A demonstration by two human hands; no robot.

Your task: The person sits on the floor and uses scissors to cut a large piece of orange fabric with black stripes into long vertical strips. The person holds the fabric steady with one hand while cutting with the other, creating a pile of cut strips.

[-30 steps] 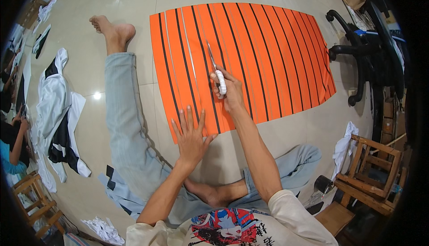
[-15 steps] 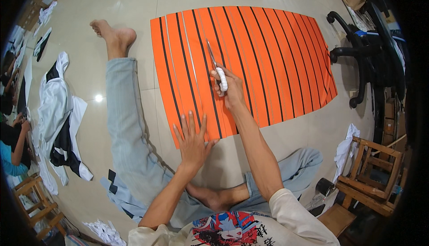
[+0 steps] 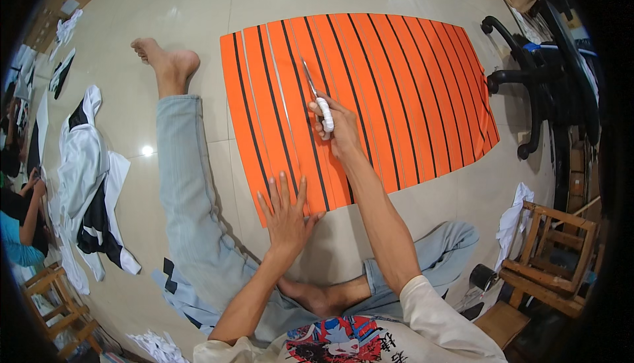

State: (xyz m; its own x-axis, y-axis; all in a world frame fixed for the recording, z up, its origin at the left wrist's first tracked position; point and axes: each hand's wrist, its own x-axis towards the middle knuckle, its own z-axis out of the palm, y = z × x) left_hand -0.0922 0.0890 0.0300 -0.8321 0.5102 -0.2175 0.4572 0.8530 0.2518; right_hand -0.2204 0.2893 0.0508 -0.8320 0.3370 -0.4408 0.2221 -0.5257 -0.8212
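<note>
A wide sheet of orange fabric (image 3: pixel 413 92) with black and thin pale stripes lies spread on the tiled floor in front of me. My left hand (image 3: pixel 288 216) rests flat on its near left corner, fingers spread and holding nothing. Closed round the white-wrapped handle of a pair of scissors (image 3: pixel 325 113) is my right hand (image 3: pixel 340 129). The blades point away from me and lie over the fabric, between two black stripes. Whether they are parted is hard to make out.
My outstretched leg (image 3: pixel 188 165) borders the fabric on the left. A black wheeled chair base (image 3: pixel 522 79) touches its right end. Wooden stools (image 3: pixel 551 244) stand at the lower right. White and black garments (image 3: pixel 92 178) lie at the left, near another person's arm (image 3: pixel 30 211).
The view has shifted slightly, so the scene sits a little lower. My left hand stays flat on the cloth, and my right hand keeps the scissors at nearly the same spot.
</note>
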